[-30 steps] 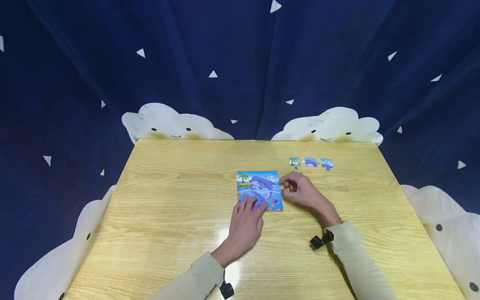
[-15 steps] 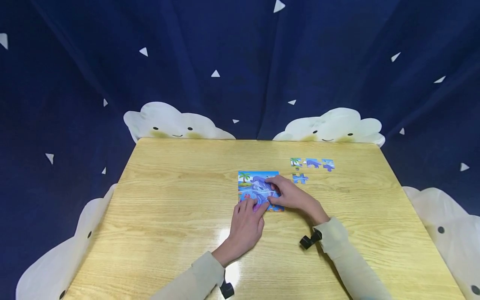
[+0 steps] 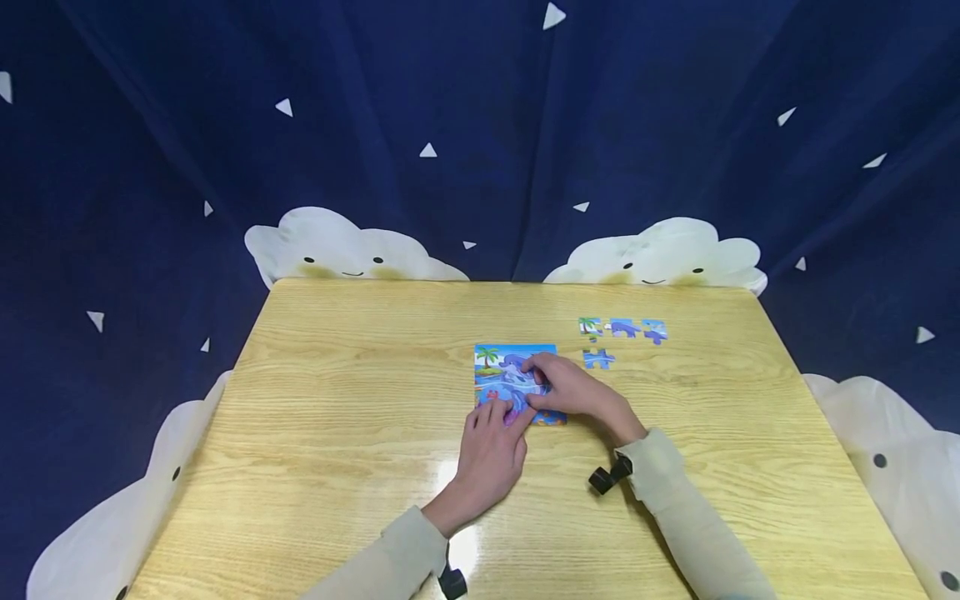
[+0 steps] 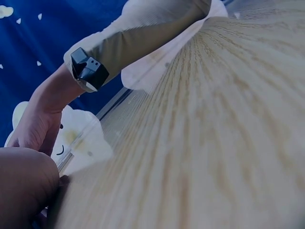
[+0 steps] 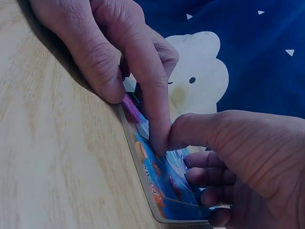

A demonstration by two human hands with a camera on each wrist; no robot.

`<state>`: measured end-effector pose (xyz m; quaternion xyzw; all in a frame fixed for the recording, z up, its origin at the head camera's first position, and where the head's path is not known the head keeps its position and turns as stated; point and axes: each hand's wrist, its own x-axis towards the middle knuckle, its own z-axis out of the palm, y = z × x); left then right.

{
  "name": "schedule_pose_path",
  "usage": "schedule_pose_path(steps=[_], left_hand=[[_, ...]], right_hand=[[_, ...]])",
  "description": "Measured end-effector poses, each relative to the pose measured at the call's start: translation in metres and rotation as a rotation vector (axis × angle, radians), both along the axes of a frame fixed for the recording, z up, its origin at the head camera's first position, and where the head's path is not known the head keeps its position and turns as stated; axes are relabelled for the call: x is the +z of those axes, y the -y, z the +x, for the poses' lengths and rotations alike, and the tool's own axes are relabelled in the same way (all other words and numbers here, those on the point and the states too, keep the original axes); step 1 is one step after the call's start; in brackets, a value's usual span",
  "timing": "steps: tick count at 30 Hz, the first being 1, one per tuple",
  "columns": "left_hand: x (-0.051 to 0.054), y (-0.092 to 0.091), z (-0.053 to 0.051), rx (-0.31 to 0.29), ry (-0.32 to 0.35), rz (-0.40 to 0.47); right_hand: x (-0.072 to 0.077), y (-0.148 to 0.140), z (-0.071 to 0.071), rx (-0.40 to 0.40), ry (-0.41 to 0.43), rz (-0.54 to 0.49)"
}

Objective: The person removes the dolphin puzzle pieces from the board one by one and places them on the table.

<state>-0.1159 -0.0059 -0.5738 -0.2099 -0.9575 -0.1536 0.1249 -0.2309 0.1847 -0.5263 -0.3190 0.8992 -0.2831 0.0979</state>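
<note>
A square dolphin picture puzzle (image 3: pixel 487 383) lies flat on the table, a palm tree at its upper left. My left hand (image 3: pixel 491 454) rests on its lower edge with relaxed fingers. Over the right half is my right hand (image 3: pixel 577 393), its thumb and fingers bent down on the picture. In the right wrist view the right thumb touches the left index fingertip, and the other fingers of my right hand (image 5: pixel 257 157) curl over the puzzle (image 5: pixel 183 207); whether they pinch a piece is hidden. The left wrist view shows part of my left hand (image 4: pixel 24 186).
Right of the puzzle lies a loose blue piece (image 3: pixel 597 359). Behind it several more pieces, one with a dolphin (image 3: pixel 622 327), form a short row. The wooden table (image 3: pixel 337 400) ends at a dark blue curtain (image 3: pixel 480 100) with white clouds.
My right hand has moved left from the puzzle's right edge onto the picture, up to the left fingertips. This uncovers the loose blue piece. My left hand stays in place.
</note>
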Motion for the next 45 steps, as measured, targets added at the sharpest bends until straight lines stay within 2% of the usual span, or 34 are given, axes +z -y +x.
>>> schedule_pose_path(steps=[8, 16, 28, 34, 42, 45], left_hand=[[0.0021, 0.0001, 0.0013, 0.003, 0.021, 0.009], [0.0007, -0.0002, 0.0003, 0.007, 0.004, 0.018], [0.0005, -0.0003, 0.0008, 0.011, 0.000, -0.001], [0.0018, -0.0003, 0.0007, 0.013, 0.007, -0.001], [0.0022, -0.0005, 0.0006, 0.012, 0.019, -0.014], [0.0020, -0.0003, 0.0008, 0.011, 0.016, -0.013]], right_hand=[[-0.0027, 0.0003, -0.0026, -0.030, 0.067, -0.009], [-0.0037, 0.0020, -0.0017, -0.027, 0.056, -0.073], [-0.0033, 0.0031, 0.0003, -0.009, 0.132, -0.174], [-0.0021, -0.0011, -0.0006, -0.033, 0.185, -0.210], [-0.0086, -0.0038, -0.0028, -0.060, 0.158, -0.209], [-0.0101, -0.0037, -0.0021, -0.064, 0.123, -0.211]])
